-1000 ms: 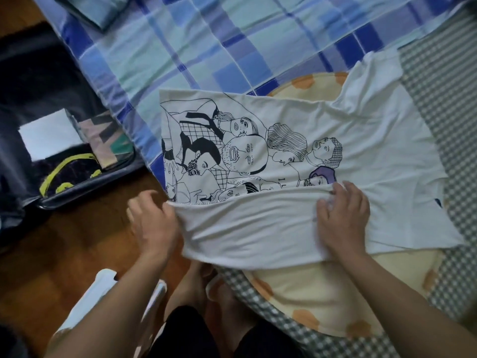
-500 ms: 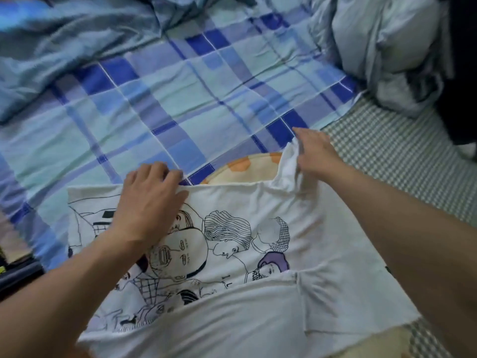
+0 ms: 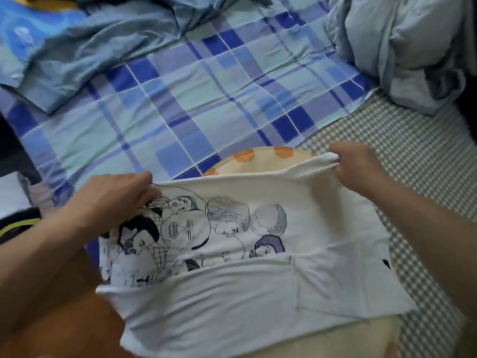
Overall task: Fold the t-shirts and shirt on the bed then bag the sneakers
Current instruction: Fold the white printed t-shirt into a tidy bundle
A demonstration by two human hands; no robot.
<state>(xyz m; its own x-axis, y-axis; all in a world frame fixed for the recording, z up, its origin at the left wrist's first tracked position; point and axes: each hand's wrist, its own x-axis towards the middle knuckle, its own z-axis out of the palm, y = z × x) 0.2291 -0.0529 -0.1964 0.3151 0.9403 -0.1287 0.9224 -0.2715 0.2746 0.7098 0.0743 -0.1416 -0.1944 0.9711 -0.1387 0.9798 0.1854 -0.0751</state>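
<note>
A white t-shirt (image 3: 309, 285) printed with drawn faces lies on the near edge of the bed, its near part folded up over the print. My left hand (image 3: 116, 197) grips the shirt's far left edge, fingers curled onto the cloth. My right hand (image 3: 358, 166) pinches the far right corner of the shirt and holds it bunched and raised. A blue-grey shirt (image 3: 85, 55) lies crumpled at the far left of the bed. No sneakers show.
A blue plaid sheet (image 3: 206, 99) covers the bed. A yellow cushion with orange spots (image 3: 258, 158) lies under the t-shirt. A grey checked cover (image 3: 413, 177) is at right, a bundled pale blue duvet (image 3: 402, 47) at far right. Wooden floor (image 3: 77, 332) shows at bottom left.
Both hands left the near fold and reached to the shirt's far edge. My left hand now grips the far left edge; my right hand holds the far right corner, lifted.
</note>
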